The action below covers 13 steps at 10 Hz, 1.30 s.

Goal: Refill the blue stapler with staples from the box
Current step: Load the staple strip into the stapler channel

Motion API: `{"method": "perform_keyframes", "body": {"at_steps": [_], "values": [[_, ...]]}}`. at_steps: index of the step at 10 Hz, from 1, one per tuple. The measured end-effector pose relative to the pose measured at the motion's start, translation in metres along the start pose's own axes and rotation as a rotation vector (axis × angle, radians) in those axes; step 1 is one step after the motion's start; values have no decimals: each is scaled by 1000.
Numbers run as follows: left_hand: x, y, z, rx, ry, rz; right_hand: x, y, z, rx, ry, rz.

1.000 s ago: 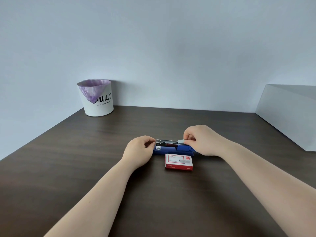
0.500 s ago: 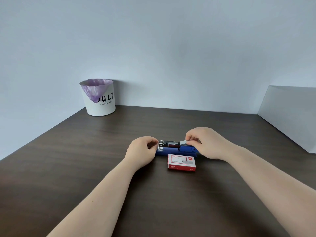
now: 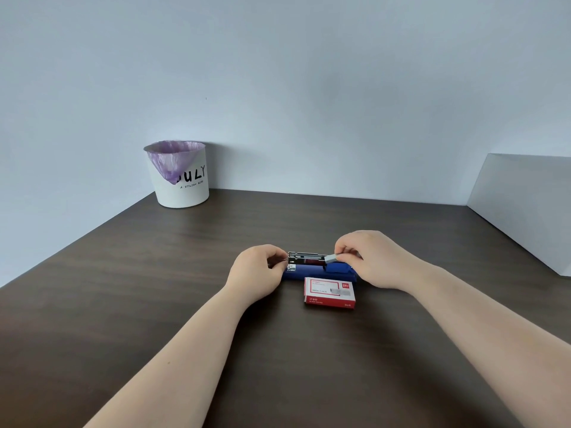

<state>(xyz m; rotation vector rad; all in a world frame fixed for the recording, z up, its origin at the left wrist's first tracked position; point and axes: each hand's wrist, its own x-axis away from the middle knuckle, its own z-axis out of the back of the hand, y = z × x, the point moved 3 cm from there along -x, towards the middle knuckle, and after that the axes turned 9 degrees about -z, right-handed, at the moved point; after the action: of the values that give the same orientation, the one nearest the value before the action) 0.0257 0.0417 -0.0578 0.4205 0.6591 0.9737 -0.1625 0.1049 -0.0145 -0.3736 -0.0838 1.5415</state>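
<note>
A dark wood table [image 3: 123,304] fills the lower half of the view, running back to a pale wall [image 3: 309,88]. At about 2 o'clock from the table's middle, a white slanted panel [image 3: 525,205] stands along the right edge. At about 11 o'clock, close to the wall, sits a white bin [image 3: 182,183] lined with a purple bag [image 3: 173,156]; black lettering shows on its side.

Two bare forearms reach in from 6 o'clock and meet at the stapler [image 3: 318,271], which lies on the table just past its middle, long axis running 9 to 3 o'clock. Its blue base rests flat on the wood and its metal magazine [image 3: 306,258] is raised above the base, open on top.

The left hand [image 3: 258,273] is at the stapler's 9 o'clock end, fingers curled in a narrow pinch against the front of the magazine; exactly which part it grips is hidden by the knuckles. The right hand [image 3: 374,261] is at the 3 o'clock end, thumb and forefinger closed on a small grey strip of staples [image 3: 331,258], whose free end touches the rear of the magazine. Whether the strip is seated in the channel cannot be told.

The box [image 3: 329,292], red and white, lies flat and closed on the table just at 6 o'clock of the stapler, nearly touching its base, between the two wrists.
</note>
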Motion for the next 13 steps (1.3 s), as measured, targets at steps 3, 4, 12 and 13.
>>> {"method": "perform_keyframes", "body": {"at_steps": [3,4,12,13], "values": [[-1,-1,0,-2,-10,-5,-5,-5,-1,-29,-25,-43],[0,0,0,-3,-11,-6,-11,-7,-2,7,-34,-37],[-1,-2,-1,8,-23,-7,-15,-34,-19,-161,82,32],[-1,-2,-1,9,-17,-11,-14,-36,-19,-233,106,-12]]}}
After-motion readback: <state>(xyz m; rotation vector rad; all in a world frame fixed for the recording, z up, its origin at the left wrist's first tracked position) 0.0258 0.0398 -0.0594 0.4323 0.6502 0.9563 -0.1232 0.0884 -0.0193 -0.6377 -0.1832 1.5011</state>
